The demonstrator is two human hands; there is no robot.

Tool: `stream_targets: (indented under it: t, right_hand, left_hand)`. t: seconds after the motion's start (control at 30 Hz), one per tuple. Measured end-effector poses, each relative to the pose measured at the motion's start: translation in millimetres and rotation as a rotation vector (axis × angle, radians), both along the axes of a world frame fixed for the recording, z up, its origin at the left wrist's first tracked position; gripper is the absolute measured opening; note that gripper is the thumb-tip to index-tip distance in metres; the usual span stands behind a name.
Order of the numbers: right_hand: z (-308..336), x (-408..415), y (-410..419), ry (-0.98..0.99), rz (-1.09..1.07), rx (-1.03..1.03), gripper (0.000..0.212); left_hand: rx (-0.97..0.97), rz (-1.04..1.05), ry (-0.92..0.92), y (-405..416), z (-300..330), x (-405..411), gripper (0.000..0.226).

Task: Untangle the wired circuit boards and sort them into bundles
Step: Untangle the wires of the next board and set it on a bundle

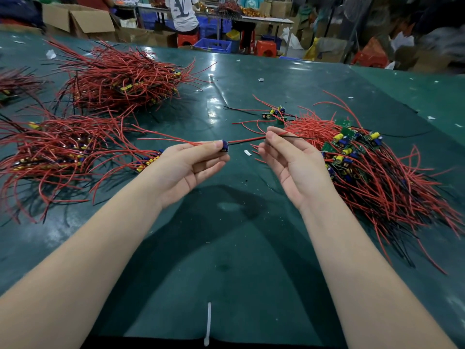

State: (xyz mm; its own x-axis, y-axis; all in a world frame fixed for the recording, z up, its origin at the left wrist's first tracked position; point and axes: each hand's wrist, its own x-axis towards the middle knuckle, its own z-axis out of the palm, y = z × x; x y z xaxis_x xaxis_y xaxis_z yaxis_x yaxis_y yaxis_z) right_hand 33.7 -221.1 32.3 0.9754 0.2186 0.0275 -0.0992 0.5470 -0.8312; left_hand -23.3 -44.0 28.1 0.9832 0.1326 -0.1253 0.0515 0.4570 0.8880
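So I've got one small circuit board [224, 146] pinched in my left hand [187, 165], held up over the middle of the table [251, 79]. Its red and black wires [247, 140] run across to my right hand [293, 163], fingers pinching them. Tangled pile [372, 167] sits toward the right edge, sorted bundles [50, 152] by the left edge, another heap [120, 79] at the far left.
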Motion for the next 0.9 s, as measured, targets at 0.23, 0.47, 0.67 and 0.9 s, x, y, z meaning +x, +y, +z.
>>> stream_targets:
  t: [0.23, 0.47, 0.67, 0.9]
  right_hand:
    - [-4.9, 2.2, -2.7, -0.108, -0.149, -0.242, 0.010]
    - [-0.4, 5.3, -4.9, 0.029, -0.111, -0.077, 0.012]
    - [4.2, 8.5, -11.8, 0.146, -0.116, 0.102, 0.011]
    - [8.6, 8.7, -19.4, 0.224, -0.071, 0.177, 0.021]
  left_hand:
    - [0.115, 0.012, -0.007, 0.0, -2.8, -0.2, 0.017]
    - [0.168, 0.045, 0.006, 6.0, -4.9, 2.4, 0.022]
    - [0.118, 0.093, -0.009, 11.3, -2.9, 3.6, 0.004]
    - [0.076, 0.119, -0.016, 13.4, 0.4, 3.4, 0.006]
